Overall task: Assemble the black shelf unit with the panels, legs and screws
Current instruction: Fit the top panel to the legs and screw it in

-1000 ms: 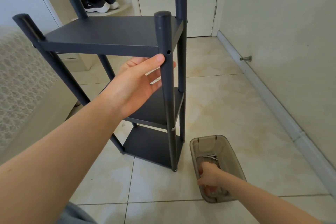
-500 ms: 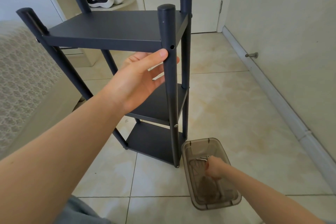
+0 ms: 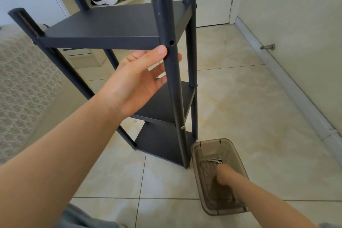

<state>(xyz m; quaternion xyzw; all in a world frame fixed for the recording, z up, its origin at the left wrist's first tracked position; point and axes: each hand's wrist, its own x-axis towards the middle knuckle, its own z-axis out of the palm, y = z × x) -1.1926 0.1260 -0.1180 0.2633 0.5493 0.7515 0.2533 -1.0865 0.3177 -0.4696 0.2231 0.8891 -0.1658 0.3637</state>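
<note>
left hand [image 3: 136, 81] around shelf leg [image 3: 165, 24]

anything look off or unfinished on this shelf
Yes: the near front leg has an empty screw hole beside the top panel, whereas a silver screw head shows lower on it. No damage shows.

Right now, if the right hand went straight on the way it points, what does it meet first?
Probably the loose screws in the brown tray, just ahead of the right hand; past them, the tray's far wall. Depth unclear.
</note>
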